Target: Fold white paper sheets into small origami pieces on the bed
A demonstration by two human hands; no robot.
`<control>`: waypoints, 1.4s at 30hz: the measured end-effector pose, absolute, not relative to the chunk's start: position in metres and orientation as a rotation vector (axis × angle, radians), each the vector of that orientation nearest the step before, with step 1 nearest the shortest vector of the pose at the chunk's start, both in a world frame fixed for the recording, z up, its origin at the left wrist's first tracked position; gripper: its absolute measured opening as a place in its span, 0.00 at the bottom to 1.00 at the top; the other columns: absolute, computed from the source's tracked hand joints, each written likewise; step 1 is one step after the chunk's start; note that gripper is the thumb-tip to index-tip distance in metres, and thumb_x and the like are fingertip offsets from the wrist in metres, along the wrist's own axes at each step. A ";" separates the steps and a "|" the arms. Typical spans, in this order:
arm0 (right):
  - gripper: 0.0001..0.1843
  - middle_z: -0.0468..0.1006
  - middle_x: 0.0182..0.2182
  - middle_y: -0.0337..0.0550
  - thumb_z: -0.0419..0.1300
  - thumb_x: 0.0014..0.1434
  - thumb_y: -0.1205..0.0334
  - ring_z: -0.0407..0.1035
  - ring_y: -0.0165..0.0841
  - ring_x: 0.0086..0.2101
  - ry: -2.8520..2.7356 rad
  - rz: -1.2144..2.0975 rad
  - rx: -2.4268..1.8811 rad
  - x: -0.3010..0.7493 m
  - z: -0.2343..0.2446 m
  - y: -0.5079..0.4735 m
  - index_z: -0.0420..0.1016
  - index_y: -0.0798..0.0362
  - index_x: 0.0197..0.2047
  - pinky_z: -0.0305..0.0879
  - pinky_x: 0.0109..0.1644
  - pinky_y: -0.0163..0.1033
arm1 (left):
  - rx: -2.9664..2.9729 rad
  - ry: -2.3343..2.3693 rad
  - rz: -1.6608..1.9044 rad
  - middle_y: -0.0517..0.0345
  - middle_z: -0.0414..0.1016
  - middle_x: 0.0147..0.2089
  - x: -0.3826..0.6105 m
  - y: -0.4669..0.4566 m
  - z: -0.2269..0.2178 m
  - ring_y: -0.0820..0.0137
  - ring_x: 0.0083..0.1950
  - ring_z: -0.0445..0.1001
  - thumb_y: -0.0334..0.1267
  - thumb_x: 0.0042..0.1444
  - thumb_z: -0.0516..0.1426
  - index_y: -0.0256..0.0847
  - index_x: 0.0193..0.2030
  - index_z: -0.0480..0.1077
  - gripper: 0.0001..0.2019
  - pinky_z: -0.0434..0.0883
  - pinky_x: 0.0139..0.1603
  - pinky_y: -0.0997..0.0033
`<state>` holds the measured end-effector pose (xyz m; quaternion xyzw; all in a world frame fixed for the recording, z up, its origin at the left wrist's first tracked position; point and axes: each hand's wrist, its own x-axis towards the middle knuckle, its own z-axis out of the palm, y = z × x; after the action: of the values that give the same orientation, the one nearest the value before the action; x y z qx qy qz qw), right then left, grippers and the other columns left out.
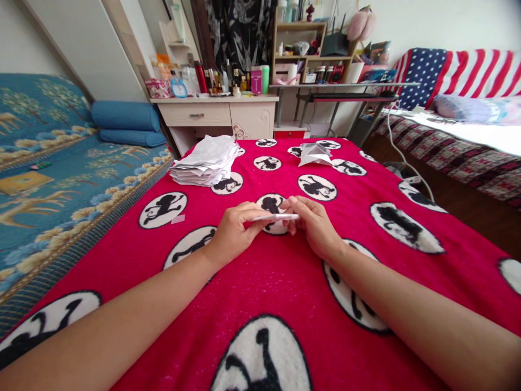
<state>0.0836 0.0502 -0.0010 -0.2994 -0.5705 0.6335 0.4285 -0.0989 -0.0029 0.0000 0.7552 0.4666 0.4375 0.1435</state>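
My left hand (235, 231) and my right hand (312, 225) meet over a red blanket (268, 282) with black-and-white round patches. Between them they pinch a thin folded piece of white paper (275, 217), held flat and edge-on just above the blanket. Both hands have their fingers closed on it, the left at its left end, the right at its right end. A stack of white paper sheets (207, 161) lies farther back to the left. A folded white paper shape (314, 154) lies at the back right.
A small scrap of paper (178, 219) lies left of my left hand. A blue patterned sofa (49, 168) runs along the left. Behind stand a cream dresser (215, 114) with bottles and a desk (342, 89) with shelves. A bed (464, 141) lies right.
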 end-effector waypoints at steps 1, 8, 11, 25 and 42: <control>0.21 0.71 0.20 0.37 0.55 0.59 0.44 0.60 0.25 0.17 -1.437 1.597 -0.742 0.084 -0.001 0.050 0.71 0.54 0.30 0.55 0.22 0.32 | 2.085 1.414 1.247 0.52 0.79 0.38 -0.098 -0.003 0.000 0.67 0.39 0.75 0.38 0.58 0.57 0.38 0.40 0.78 0.10 0.70 0.42 0.71; 0.20 0.71 0.19 0.36 0.59 0.58 0.46 0.60 0.23 0.17 -1.527 1.552 -0.741 0.084 -0.003 0.050 0.66 0.54 0.25 0.53 0.21 0.31 | 1.678 1.495 1.217 0.54 0.79 0.32 -0.100 0.002 -0.004 0.69 0.32 0.74 0.43 0.53 0.60 0.32 0.34 0.76 0.13 0.68 0.32 0.74; 0.17 0.69 0.17 0.34 0.63 0.53 0.51 0.57 0.22 0.15 -1.530 1.528 -0.778 0.083 -0.002 0.050 0.65 0.54 0.25 0.49 0.19 0.30 | 1.626 1.456 1.236 0.55 0.79 0.32 -0.100 0.003 -0.004 0.70 0.31 0.73 0.43 0.51 0.61 0.33 0.33 0.76 0.13 0.68 0.32 0.75; 0.21 0.64 0.16 0.34 0.63 0.53 0.47 0.55 0.24 0.19 -1.496 1.487 -0.775 0.082 0.000 0.047 0.67 0.54 0.21 0.47 0.22 0.33 | 1.635 1.264 0.946 0.52 0.79 0.35 -0.103 0.002 -0.006 0.66 0.34 0.76 0.45 0.51 0.61 0.31 0.38 0.75 0.16 0.70 0.35 0.71; 0.19 0.70 0.21 0.36 0.62 0.54 0.47 0.59 0.24 0.20 -1.627 1.485 -0.836 0.081 -0.009 0.048 0.69 0.56 0.28 0.51 0.23 0.31 | 1.625 1.190 0.938 0.59 0.72 0.21 -0.102 0.004 -0.007 0.74 0.24 0.70 0.49 0.62 0.50 0.35 0.27 0.70 0.21 0.65 0.27 0.77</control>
<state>0.0806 0.0483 -0.0086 -0.3278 -0.6380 0.5822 0.3828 -0.1016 0.0036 -0.0072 0.6554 0.4798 0.3785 0.4439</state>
